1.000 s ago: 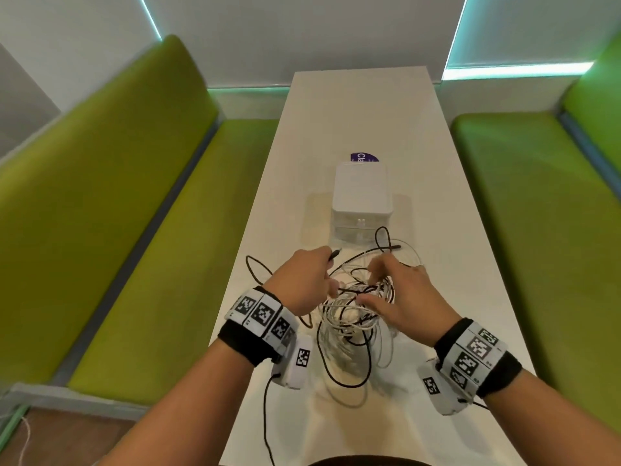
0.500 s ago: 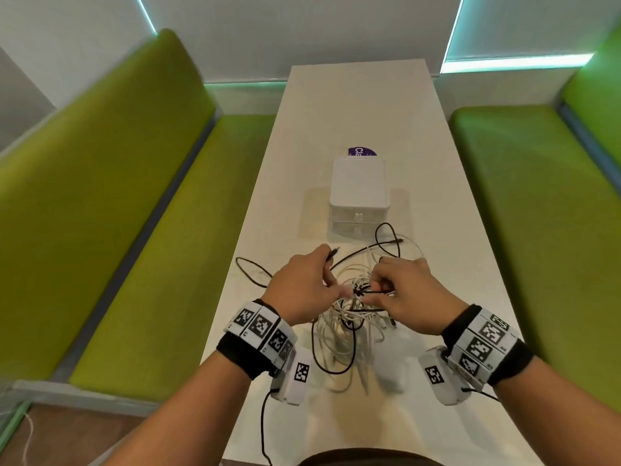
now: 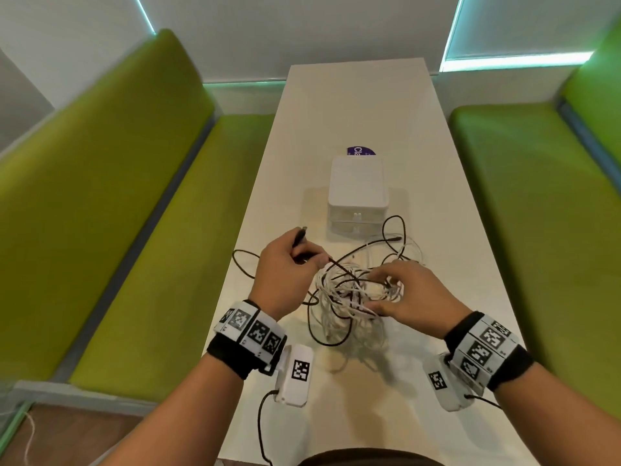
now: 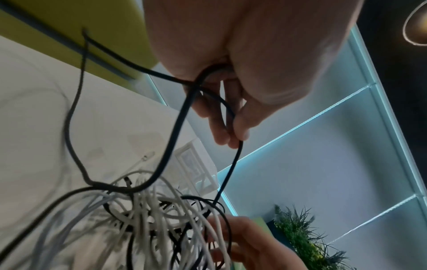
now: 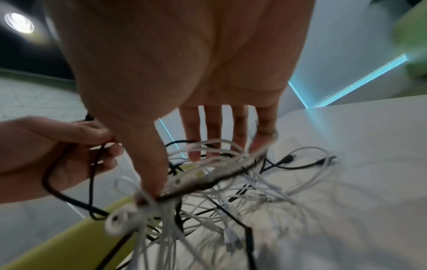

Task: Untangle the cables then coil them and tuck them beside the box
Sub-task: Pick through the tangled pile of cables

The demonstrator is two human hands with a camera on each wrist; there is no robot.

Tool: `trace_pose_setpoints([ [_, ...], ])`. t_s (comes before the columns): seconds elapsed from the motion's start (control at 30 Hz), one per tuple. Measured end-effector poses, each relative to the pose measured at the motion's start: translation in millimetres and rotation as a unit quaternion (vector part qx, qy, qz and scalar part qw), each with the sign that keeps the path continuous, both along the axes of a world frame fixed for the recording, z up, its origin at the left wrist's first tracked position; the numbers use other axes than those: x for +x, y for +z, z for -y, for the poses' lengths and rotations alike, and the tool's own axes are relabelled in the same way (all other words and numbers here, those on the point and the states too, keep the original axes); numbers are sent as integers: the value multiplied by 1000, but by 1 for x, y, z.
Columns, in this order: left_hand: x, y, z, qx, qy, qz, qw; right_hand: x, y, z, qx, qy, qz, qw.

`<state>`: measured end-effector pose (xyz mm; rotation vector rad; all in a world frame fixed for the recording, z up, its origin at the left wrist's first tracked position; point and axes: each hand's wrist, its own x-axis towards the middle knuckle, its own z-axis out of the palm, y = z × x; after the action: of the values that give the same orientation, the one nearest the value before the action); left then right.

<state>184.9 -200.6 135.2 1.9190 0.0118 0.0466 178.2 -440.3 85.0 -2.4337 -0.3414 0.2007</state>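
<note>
On the white table point(image 3: 356, 105), the tangle point(image 3: 349, 294) sits near the box point(image 3: 357, 183). My left hand point(image 3: 285, 274) pinches the black cable point(image 3: 339, 265); right hand point(image 3: 408, 297), fingers spread, steadies the white loops. I'd draw black out slowly.

Left wrist view. A black cable point(image 4: 175, 126) is pinched between thumb and fingers of the left hand point(image 4: 233, 76) and is looped down into a tangle of white cables point(image 4: 157, 215) over the white table point(image 4: 46, 127). The tangle is touched by the right hand point(image 4: 249, 244) below. The white box point(image 4: 196, 173) is seen behind.
</note>
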Motion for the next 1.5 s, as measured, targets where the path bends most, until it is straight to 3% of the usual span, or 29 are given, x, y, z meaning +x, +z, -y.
trace_pose_setpoints([
  [0.13, -1, 1, 1, 9, -16, 14, 1000, 0, 6, -9, -85, 70, -2, 994],
  [0.3, 0, 11, 9, 26, -70, -7, 997, -4, 19, -28, 162, 7, 97, 982],
  [0.4, 3, 20, 6, 85, -96, 16, 992, -8, 14, -37, 241, -10, 36, 970],
  [0.5, 4, 29, 0, 75, -100, 39, 991, -7, 4, -36, 133, 18, -19, 991],
  [0.6, 3, 26, -6, 31, -79, 34, 996, -4, 4, -36, -20, 32, -9, 999],
  [0.67, 2, 17, -10, 10, -57, 27, 998, 1, 11, -36, -59, 14, -1, 998],
  [0.9, 3, -6, -42, 130, -37, 0, 991, 11, 23, -27, 99, -74, -3, 992],
  [0.97, 6, -8, -46, 221, -44, 44, 973, 9, 24, -26, 119, -74, -27, 990],
  [1.07, 12, -8, -48, 406, -25, 116, 906, 10, 19, -23, 132, -65, -63, 987],
  [1.2, 12, 0, -40, 512, -32, 116, 851, 10, 18, -21, 90, -59, -48, 993],
  [1.23, 10, 1, -33, 503, -54, 120, 854, 8, 20, -24, 76, -51, -38, 995],
  [1.3, 4, 2, -13, 415, -127, 113, 894, 6, 22, -31, 65, -29, -12, 997],
  [1.37, -3, 0, 9, 319, -194, 50, 926, 4, 21, -38, 97, -14, 23, 995],
  [1.5, 2, -5, 21, 260, -214, -28, 941, 4, 14, -40, 123, 1, 53, 991],
])
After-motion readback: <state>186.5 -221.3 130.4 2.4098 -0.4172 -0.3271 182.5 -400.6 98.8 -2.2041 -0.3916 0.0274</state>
